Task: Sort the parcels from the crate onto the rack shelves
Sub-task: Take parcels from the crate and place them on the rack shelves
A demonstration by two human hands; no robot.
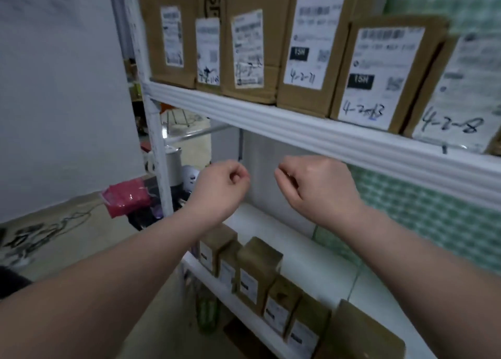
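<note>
A white metal rack fills the view. Its upper shelf (298,125) carries a row of several brown cardboard parcels (311,47) with white labels and handwritten numbers. The lower shelf (271,236) holds several smaller labelled parcels (257,272) standing along its front edge. My left hand (219,185) and my right hand (317,185) hover side by side between the two shelves, just under the upper shelf's rim. Both have the fingers curled in loosely and hold nothing. The crate is not in view.
The rack's left post (157,147) stands close to my left hand. Behind it lie a pink packet (126,199), a metal pot (172,163) and cables on the floor. A green checked wall (433,217) backs the rack at right.
</note>
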